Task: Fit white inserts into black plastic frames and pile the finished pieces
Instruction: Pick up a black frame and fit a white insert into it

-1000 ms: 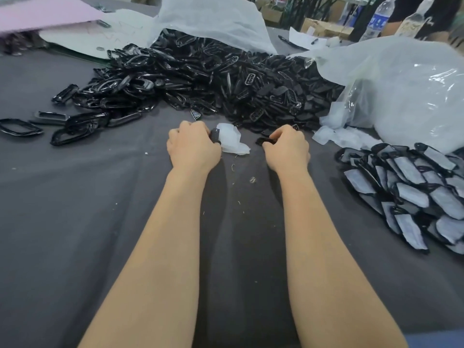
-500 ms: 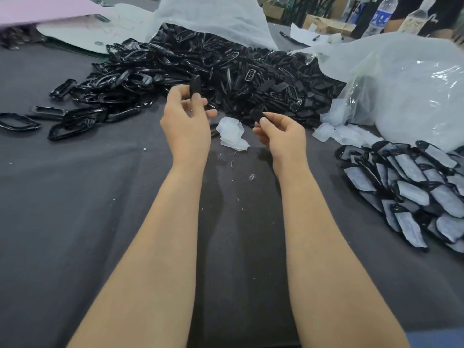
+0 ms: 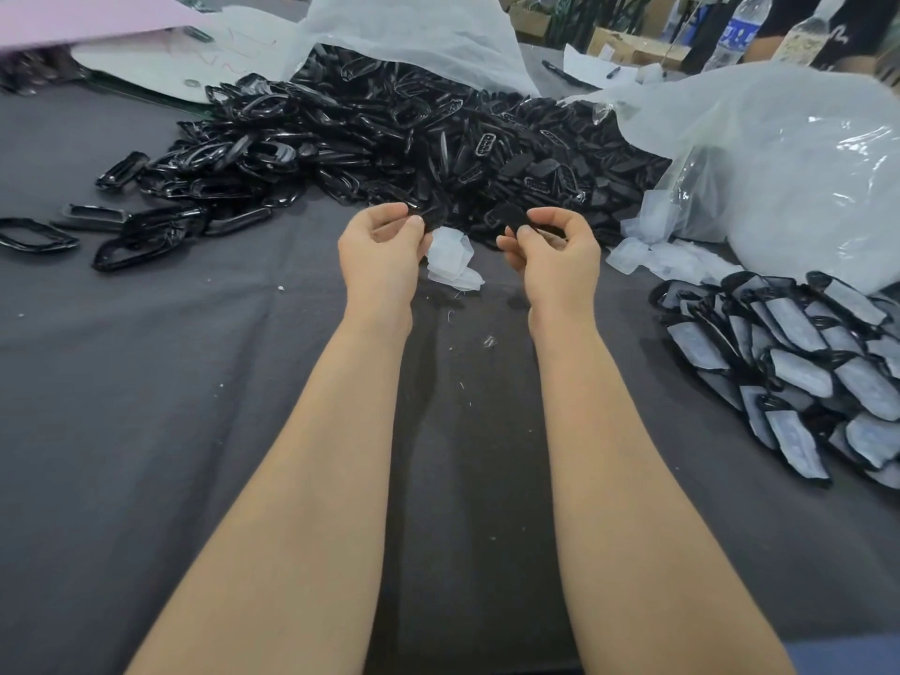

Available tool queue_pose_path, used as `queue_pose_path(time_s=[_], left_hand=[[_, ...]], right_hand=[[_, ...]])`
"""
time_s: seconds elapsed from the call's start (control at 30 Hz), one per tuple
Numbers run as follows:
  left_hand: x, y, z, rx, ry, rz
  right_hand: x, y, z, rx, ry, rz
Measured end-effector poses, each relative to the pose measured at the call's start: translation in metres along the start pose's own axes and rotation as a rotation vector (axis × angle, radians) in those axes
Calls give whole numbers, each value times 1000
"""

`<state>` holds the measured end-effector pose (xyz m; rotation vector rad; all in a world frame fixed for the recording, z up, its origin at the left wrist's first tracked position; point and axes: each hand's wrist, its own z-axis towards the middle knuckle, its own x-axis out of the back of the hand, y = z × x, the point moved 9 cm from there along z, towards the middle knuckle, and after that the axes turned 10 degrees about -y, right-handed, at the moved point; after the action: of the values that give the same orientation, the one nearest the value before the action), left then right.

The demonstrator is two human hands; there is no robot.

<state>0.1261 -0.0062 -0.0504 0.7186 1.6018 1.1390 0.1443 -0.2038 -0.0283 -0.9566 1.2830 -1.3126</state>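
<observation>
Hands lately lifted: left hand [image 3: 382, 250], right hand [image 3: 557, 258], each pinching a black frame [image 3: 511, 219].

— What is under your arms?
— A dark grey cloth [image 3: 146, 431] covers your table. It is creased and dotted with pale specks and threads.

— And at your far left?
— A pink sheet [image 3: 87, 14], and just beside it a white paper [image 3: 195, 56] with red scribbles. A small ring [image 3: 191, 83] lies on that paper.

— On your right?
— A big clear plastic bag [image 3: 789, 177] bulges there, and a white bag [image 3: 414, 36] lies crumpled at the far middle. Beyond them you have a pen [image 3: 560, 70], cardboard boxes [image 3: 628, 43] and a blue-labelled bottle [image 3: 735, 34].
</observation>
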Motion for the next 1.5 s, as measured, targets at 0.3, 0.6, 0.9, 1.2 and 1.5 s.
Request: queue_pose_path(time_s=[0.3,0.6,0.9,1.2,1.5], left_hand=[[26,39,-8,-263,256,517],[10,17,-1,-50,113,1261],[8,10,1,32,48,1380],[10,20,-1,-73,145,1401],[10,43,-7,-327,154,806]], right_hand=[[-4,-1,-4,6,3,-98],[-4,2,-3,-5,-1,-148],[-5,1,-3,-7,-25,-123],[-5,2,-3,-8,-38,-57],[-13,2,-2,-11,-127,62]])
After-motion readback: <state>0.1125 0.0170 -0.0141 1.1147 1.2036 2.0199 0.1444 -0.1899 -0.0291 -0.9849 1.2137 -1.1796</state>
